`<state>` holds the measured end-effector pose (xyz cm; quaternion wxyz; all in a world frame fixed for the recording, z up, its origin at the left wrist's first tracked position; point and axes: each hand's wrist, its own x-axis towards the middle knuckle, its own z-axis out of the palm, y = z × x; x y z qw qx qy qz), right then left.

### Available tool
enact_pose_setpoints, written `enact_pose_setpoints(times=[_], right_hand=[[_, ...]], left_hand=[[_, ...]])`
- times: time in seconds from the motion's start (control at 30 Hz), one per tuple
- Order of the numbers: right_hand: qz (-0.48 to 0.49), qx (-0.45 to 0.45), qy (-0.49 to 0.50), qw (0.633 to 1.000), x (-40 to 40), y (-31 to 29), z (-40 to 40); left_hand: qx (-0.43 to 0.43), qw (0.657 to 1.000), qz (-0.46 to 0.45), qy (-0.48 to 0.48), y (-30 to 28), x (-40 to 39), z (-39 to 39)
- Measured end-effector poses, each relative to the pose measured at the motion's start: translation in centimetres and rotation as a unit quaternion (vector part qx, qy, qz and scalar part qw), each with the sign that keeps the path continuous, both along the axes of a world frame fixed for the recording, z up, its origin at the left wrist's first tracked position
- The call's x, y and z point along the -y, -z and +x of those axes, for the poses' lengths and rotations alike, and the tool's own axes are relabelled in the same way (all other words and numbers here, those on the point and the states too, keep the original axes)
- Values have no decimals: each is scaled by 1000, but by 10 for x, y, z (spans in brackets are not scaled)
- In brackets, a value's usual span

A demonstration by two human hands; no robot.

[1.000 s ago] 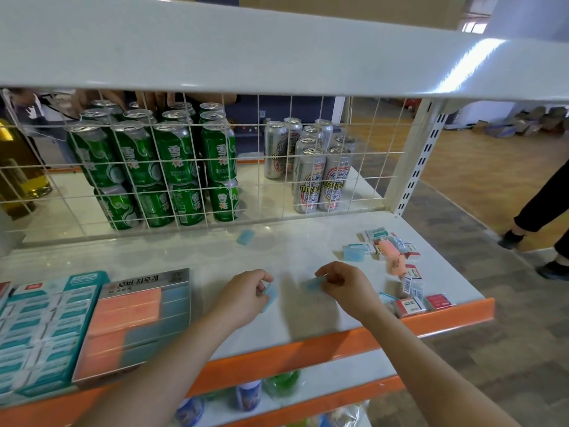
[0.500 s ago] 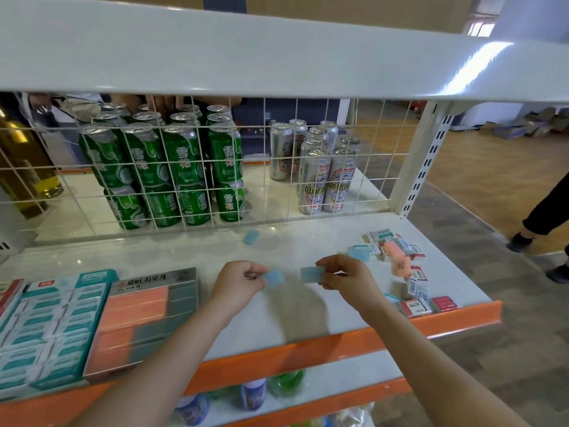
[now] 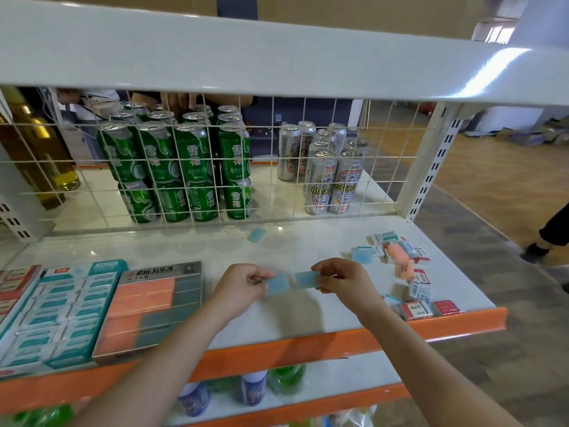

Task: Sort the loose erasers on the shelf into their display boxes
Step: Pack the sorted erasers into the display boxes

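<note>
Left hand (image 3: 238,286): fingers (image 3: 260,275) pinching one small blue eraser (image 3: 277,284) by its left end. Right hand (image 3: 345,280): fingers (image 3: 321,272) pinching a second blue eraser (image 3: 307,278) by its right end. Both held up a little above the white shelf (image 3: 295,315), side by side, ends close together but just apart.

Far back, near the wire grid (image 3: 215,167), one more loose blue eraser (image 3: 256,234) lying alone. Over on the right end of the shelf, a messy pile of loose erasers (image 3: 406,266): a blue one (image 3: 362,255), pink ones (image 3: 400,257), and little wrapped ones in white, teal and red, some at the shelf's front edge.

On the left of the shelf, three display boxes side by side. Nearest the hands, a box of pink and dark teal erasers (image 3: 147,306) with a grey label on top. Next to it, a teal box (image 3: 61,312) packed with white and teal wrapped erasers. At the far left edge, part of a red and white box (image 3: 14,291).

Behind the grid, green cans (image 3: 181,167) stacked two high, silver cans (image 3: 326,171) to their right, a yellow bottle (image 3: 37,149) at the left. Orange strip (image 3: 308,343) along the shelf front, more bottles (image 3: 252,389) on the shelf below.
</note>
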<state>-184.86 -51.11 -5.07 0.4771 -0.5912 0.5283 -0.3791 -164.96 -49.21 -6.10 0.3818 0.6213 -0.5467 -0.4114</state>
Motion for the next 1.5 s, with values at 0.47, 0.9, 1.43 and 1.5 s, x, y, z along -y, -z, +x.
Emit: enact_pose_setpoints(times=[0.47, 0.9, 1.43, 1.5], right_hand=[[-4, -4, -23, 1000, 0, 0, 17], [-26, -29, -43, 998, -14, -8, 120], [-92, -211, -40, 972, -26, 8, 184], [-95, -212, -28, 972, -21, 7, 187]], left_hand=[[89, 995, -28, -21, -7, -13, 17], [168, 981, -43, -89, -19, -42, 114], [217, 974, -4, -69, -8, -77, 170], [212, 975, -9, -70, -8, -77, 171]])
